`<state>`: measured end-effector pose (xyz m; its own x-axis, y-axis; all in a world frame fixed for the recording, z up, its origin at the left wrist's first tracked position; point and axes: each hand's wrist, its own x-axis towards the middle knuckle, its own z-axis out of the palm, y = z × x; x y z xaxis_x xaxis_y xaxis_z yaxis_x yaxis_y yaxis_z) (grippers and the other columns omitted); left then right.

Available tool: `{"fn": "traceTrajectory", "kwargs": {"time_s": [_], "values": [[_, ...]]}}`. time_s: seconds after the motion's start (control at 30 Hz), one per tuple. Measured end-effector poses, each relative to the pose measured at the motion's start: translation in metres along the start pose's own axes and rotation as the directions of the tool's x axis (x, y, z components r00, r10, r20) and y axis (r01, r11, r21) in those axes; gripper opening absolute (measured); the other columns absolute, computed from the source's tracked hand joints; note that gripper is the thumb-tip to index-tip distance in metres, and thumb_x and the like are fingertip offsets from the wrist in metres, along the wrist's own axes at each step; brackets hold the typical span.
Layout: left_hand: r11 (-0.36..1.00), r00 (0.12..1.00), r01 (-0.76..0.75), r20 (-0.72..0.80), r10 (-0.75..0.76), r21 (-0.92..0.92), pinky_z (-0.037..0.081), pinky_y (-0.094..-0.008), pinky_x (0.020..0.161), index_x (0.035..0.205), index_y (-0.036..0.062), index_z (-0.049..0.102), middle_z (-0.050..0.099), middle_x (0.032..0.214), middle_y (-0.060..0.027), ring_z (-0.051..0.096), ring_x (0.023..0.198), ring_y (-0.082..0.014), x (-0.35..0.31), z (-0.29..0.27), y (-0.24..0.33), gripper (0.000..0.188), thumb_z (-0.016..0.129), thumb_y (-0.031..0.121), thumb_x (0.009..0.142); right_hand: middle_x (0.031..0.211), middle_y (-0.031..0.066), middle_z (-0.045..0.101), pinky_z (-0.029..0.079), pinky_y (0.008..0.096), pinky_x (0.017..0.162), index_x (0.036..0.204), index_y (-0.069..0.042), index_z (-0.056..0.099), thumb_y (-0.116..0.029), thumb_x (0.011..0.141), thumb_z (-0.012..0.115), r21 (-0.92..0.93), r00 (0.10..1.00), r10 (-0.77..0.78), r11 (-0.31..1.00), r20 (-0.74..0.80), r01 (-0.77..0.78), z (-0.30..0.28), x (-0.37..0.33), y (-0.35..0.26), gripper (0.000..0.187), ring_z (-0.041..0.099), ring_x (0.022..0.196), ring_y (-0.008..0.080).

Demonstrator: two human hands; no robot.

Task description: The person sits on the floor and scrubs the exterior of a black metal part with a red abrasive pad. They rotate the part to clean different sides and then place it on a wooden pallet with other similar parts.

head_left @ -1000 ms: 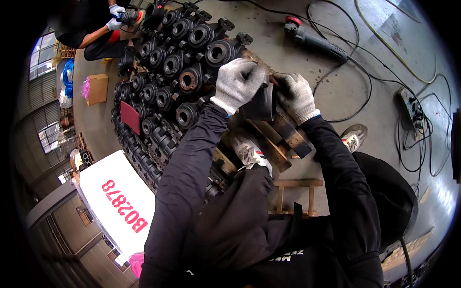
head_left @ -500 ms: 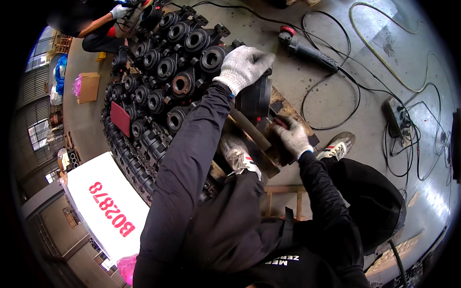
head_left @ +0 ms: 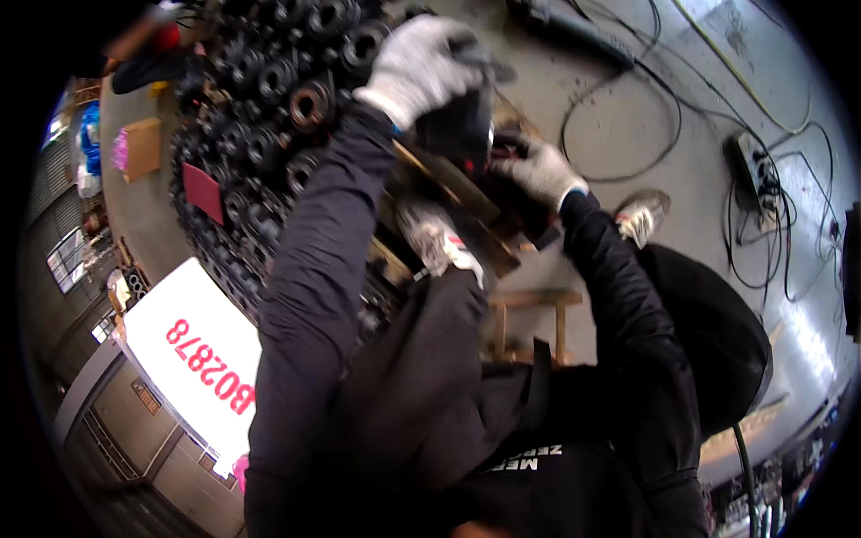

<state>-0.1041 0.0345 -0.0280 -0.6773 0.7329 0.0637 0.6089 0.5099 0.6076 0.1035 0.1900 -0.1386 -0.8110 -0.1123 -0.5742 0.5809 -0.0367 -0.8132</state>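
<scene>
My left hand [head_left: 421,67], in a pale knitted glove, is closed over the top of a black cylindrical metal part [head_left: 453,133]. That part rests on a wooden support [head_left: 462,193] between my feet. Close against the part's lower right side is my right hand [head_left: 543,172], gloved the same way. Its fingers are curled round a small dark reddish thing, too blurred to name. A small bright red spot shows at the part's lower edge. Motion blur softens both hands.
Similar black ring-ended metal castings [head_left: 260,143] crowd the left, with a dark red panel [head_left: 203,193] on them. An angle grinder [head_left: 578,36], looping cables and a power strip [head_left: 749,166] lie right. A white box [head_left: 166,309] stands lower left; a co-worker [head_left: 148,58] is far left.
The whole view has shifted, so the scene sits higher and further left. My right hand has moved up against the part's lower side. The left hand keeps its hold on the part.
</scene>
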Motion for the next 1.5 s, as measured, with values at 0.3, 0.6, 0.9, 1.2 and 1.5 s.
{"fn": "traceTrajectory", "kwargs": {"time_s": [0.3,0.6,0.9,1.2,1.5], "values": [[0.973,0.978,0.201,0.031,-0.206,0.117,0.053,-0.0421,0.073,0.089,-0.0004,0.075,0.070,0.082,-0.0191,0.069,0.078,-0.0333,0.018,-0.016,0.032,0.062,0.092,0.058,0.074,0.127,0.0121,0.076,0.061,0.0367,0.095,0.146,-0.018,0.066,-0.042,0.098,0.077,-0.487,0.974,-0.009,0.867,-0.227,-0.105,-0.142,-0.086,-0.088,0.055,0.076,0.108,0.0248],[0.976,0.989,0.149,-0.007,-0.150,0.162,0.051,-0.0456,0.071,0.080,0.0015,0.071,0.068,0.080,-0.0199,0.067,0.076,-0.0365,0.008,-0.016,0.035,0.058,0.088,0.057,0.079,0.132,0.0160,0.074,0.055,0.0383,0.108,0.153,-0.017,0.060,-0.005,0.108,0.056,-0.659,0.990,-0.104,0.752,-0.092,0.018,-0.143,-0.173,-0.115,0.047,0.072,0.122,0.0287],[0.987,0.984,0.150,-0.104,-0.142,0.066,0.053,-0.0429,0.071,0.085,0.0019,0.075,0.070,0.078,-0.0188,0.069,0.075,-0.0332,-0.001,-0.012,0.035,0.056,0.090,0.055,0.078,0.153,0.0155,0.057,0.050,0.0450,0.112,0.091,-0.017,0.084,-0.006,0.080,0.071,-0.842,0.782,0.491,0.534,0.385,0.080,-0.062,-0.213,-0.052,0.021,0.060,0.130,0.0381],[0.956,0.957,0.289,0.010,-0.290,0.050,0.053,-0.0406,0.070,0.087,-0.0003,0.075,0.070,0.078,-0.0170,0.068,0.072,-0.0276,0.008,-0.016,0.038,0.054,0.093,0.049,0.077,0.165,0.0221,0.043,0.046,0.0513,0.115,0.109,-0.020,0.085,-0.045,0.084,0.079,-0.749,0.570,0.572,0.651,0.590,0.122,-0.032,-0.219,-0.031,0.036,0.052,0.137,0.0476],[0.966,0.970,0.242,-0.021,-0.241,0.089,0.055,-0.0415,0.076,0.094,-0.0015,0.076,0.073,0.085,-0.0201,0.071,0.080,-0.0318,0.005,-0.020,0.038,0.061,0.091,0.055,0.077,0.163,0.0179,0.047,0.048,0.0510,0.113,0.107,-0.018,0.086,-0.044,0.080,0.082,-0.743,0.547,0.551,0.632,0.630,0.220,-0.020,-0.216,-0.020,0.038,0.054,0.136,0.0458]]}}
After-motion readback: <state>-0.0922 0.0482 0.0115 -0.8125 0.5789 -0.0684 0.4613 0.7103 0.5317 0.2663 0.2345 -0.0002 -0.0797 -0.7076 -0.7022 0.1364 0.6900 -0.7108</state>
